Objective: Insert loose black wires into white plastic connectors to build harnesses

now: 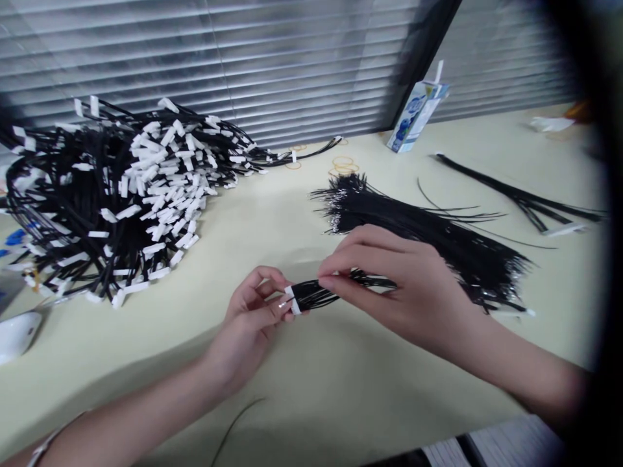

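Note:
My left hand [260,308] pinches a white connector [294,300] between thumb and fingers. From the connector's right side runs a row of thin black wires [314,295]. My right hand [384,269] is closed over these wires a short way from the connector, thumb and fingertips pressed together. A short wire end with a shiny metal tip shows at my left thumb. The far part of the harness passes under my right hand and is hidden. Just behind that hand lies a thick bundle of loose black wires [403,217] with silvery terminals at its ends.
A large heap of black cables with white connectors [160,168] fills the left. At the back stand a blue and white drink carton [416,117] and rubber bands [343,165]. A branched black harness [511,191] lies right. A white mouse [19,336] sits at the left edge.

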The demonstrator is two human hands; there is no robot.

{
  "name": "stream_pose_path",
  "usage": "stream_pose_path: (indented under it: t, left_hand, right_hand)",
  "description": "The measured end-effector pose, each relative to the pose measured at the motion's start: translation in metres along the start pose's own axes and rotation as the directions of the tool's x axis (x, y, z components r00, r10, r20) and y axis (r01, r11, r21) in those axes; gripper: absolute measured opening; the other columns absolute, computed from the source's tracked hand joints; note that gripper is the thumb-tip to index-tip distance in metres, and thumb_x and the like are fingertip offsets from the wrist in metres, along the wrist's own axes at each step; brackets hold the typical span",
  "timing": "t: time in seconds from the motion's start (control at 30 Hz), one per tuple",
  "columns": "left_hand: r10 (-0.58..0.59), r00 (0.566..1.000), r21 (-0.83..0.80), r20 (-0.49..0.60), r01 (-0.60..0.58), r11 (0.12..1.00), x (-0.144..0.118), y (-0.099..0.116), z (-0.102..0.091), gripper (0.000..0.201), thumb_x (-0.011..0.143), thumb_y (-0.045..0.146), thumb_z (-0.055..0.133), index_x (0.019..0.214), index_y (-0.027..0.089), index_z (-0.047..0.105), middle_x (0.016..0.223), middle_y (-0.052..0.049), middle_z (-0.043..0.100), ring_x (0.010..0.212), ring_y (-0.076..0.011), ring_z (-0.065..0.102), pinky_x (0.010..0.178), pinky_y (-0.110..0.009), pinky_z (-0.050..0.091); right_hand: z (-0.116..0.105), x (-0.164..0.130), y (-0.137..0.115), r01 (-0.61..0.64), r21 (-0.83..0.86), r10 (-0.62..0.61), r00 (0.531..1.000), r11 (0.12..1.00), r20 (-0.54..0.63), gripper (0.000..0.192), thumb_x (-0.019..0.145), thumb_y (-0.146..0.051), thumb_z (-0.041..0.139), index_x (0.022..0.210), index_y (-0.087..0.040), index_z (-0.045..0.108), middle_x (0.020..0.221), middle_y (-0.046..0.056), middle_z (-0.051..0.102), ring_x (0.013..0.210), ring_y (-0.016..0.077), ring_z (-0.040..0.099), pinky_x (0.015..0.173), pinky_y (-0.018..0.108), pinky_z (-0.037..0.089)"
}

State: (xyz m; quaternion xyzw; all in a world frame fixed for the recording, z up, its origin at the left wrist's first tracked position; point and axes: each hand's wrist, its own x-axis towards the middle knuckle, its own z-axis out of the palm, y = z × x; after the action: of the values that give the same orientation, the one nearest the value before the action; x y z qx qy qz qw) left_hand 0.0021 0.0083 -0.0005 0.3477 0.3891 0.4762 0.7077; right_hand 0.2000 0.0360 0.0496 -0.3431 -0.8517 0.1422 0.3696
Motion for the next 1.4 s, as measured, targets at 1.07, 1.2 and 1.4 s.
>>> stream_pose_path:
  t: [1.07, 1.2, 1.4]
  left_hand:
    - [-0.014, 1.000, -0.021, 0.007, 0.014, 1.000, 0.000, 0.000, -0.002, 0.014, 0.081, 0.011, 0.064, 0.087, 0.020, 0.055, 0.079, 0.003, 0.061, 0.067, -0.0064, 0.055, 0.060, -0.015, 0.039]
    - [-0.004, 1.000, 0.001, 0.005, 0.004, 1.000, -0.001, -0.001, -0.001, 0.015, 0.081, 0.011, 0.064, 0.087, 0.020, 0.054, 0.077, 0.003, 0.060, 0.065, -0.0058, 0.054, 0.061, -0.016, 0.039]
    - [0.000, 1.000, 0.035, -0.016, 0.001, 0.999, 0.000, -0.002, -0.003, 0.015, 0.079, 0.011, 0.066, 0.083, 0.020, 0.054, 0.075, 0.004, 0.058, 0.063, -0.0059, 0.053, 0.061, -0.017, 0.039]
  right_hand:
    - [0.009, -0.002, 0.008, 0.088, -0.060, -0.084, 0.994, 0.994, 0.067, 0.010, 0.085, -0.012, 0.055, 0.078, -0.015, 0.060, 0.072, 0.002, 0.054, 0.070, 0.0140, 0.044, 0.068, 0.030, 0.038]
    - [0.016, -0.005, 0.009, 0.124, -0.049, -0.116, 0.983, 0.991, 0.143, 0.013, 0.088, -0.015, 0.053, 0.079, -0.015, 0.063, 0.075, 0.003, 0.055, 0.071, 0.0145, 0.044, 0.068, 0.029, 0.038]
    - [0.027, -0.009, 0.009, 0.150, -0.035, -0.145, 0.983, 0.988, 0.111, 0.019, 0.090, -0.012, 0.049, 0.077, -0.013, 0.062, 0.072, 0.003, 0.056, 0.068, 0.0140, 0.043, 0.068, 0.029, 0.039]
